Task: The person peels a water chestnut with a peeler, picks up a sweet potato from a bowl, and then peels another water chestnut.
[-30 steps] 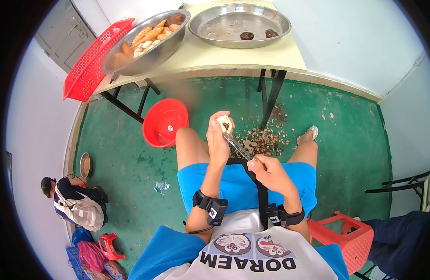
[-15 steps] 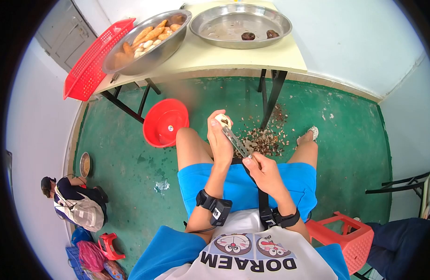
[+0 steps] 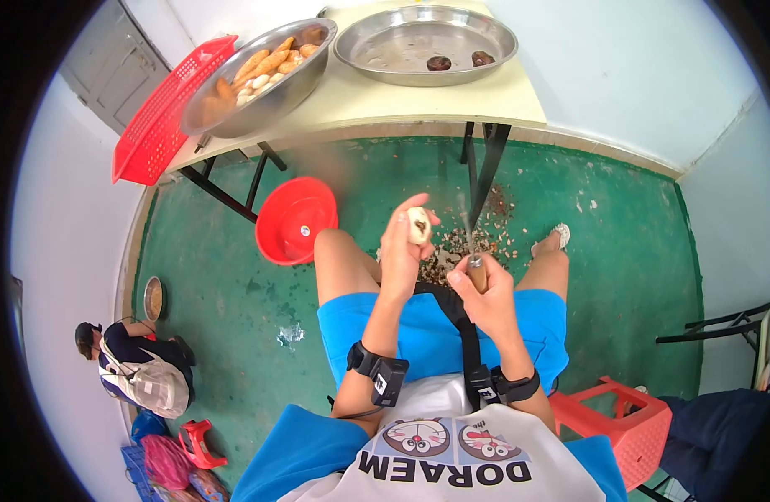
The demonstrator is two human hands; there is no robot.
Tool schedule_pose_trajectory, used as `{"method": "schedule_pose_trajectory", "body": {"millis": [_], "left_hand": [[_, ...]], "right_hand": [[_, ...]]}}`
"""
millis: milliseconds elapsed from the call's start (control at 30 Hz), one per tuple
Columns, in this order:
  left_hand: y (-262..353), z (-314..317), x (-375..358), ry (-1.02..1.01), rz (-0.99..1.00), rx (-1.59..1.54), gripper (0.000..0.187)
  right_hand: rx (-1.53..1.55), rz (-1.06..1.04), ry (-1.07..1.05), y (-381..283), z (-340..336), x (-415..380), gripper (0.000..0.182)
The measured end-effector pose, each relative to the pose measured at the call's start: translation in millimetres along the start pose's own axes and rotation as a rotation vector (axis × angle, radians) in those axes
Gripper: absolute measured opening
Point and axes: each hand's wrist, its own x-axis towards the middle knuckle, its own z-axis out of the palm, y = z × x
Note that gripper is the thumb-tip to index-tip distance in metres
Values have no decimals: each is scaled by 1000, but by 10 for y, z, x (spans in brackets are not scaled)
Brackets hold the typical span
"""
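Note:
My left hand (image 3: 399, 251) holds a small pale peeled root (image 3: 418, 225) with a dark spot, raised above my knees. My right hand (image 3: 488, 299) grips the wooden handle of a knife (image 3: 474, 258), its blade pointing up and away from the root, a short gap to the right of it. Below both hands a heap of brown peelings (image 3: 473, 244) lies on the green floor between my legs.
A yellow table (image 3: 385, 96) stands ahead with a steel bowl of peeled roots (image 3: 259, 71), a steel tray holding two dark roots (image 3: 427, 42) and a red basket (image 3: 163, 105). A red basin (image 3: 294, 219) lies by my left knee, an orange stool (image 3: 623, 422) at right. Another person (image 3: 138, 368) crouches at left.
The knife has come off the root and swung right, blade now upright. My left hand has turned the root so its dark spot faces me.

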Motion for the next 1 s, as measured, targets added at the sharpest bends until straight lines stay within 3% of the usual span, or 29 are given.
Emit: {"method": "schedule_pose_trajectory", "body": {"millis": [67,133,200,267,333,500,633,700,867,933,1000], "left_hand": [[-39,65,-52,-65,-109,42,38],[-119,159,-101,-103,-121,147,39],[-215,179,-124,-151,-127,163,39],[-260,200,-143,-195,-127,182,39],[-173,249,-169,-185,-253,85,40],[-120,185,-136,-232,-381,-53,43],[-148,207,-135,-200,-368,55,41],[-151,203,-131,-183,-386,47,40],[-135,182,-103,-49,-436,-153,39],[-136,158,-97,-32,-438,-158,39],[-130,119,-84,-15,-439,-162,40]], "right_hand": [[39,-76,111,-12,66,17,24],[179,-135,225,12,75,40,31],[120,-166,256,58,62,67,36],[78,-117,255,96,42,87,36],[74,-131,251,119,10,99,34],[279,54,125,95,-89,107,23],[276,-19,217,66,-20,111,17],[78,-36,391,197,-43,151,13],[57,-24,503,273,-160,215,14],[-103,-177,577,284,-161,245,18],[-81,-117,478,247,-167,208,19]]}}
